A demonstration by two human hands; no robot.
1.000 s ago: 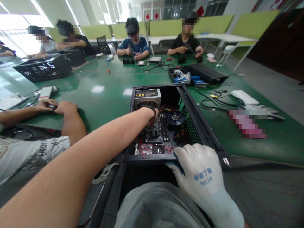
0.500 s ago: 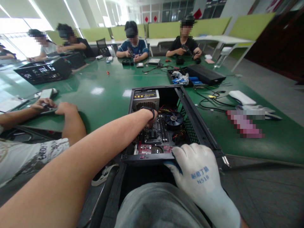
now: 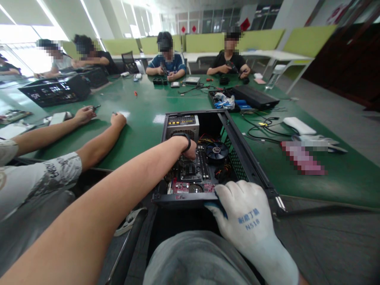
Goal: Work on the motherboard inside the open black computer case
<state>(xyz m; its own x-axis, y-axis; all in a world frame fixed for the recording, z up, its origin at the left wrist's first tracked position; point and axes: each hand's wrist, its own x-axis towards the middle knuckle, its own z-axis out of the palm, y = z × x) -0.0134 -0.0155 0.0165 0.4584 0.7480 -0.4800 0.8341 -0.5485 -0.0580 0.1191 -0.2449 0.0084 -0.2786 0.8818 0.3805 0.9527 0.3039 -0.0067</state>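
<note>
Our gloved right hand [image 3: 245, 217] has the near edge of the open PC case [image 3: 184, 198] gripped, same as a second ago. Just beyond it, our bare left hand [image 3: 192, 150] is down over the motherboard [image 3: 191, 172], fingers hidden, so we can't tell if it's holding anything. Left of that, a co-worker's hands [image 3: 85, 114] have reached farther out.

An open-plan office used as a computer workshop: lime-green cubicle partitions [image 3: 204, 42] and a mesh-backed chair [image 3: 128, 61] stand behind, people [image 3: 166, 61] sit around a green counter [image 3: 118, 97] bearing computer cases [image 3: 185, 198], the nearest open.
</note>
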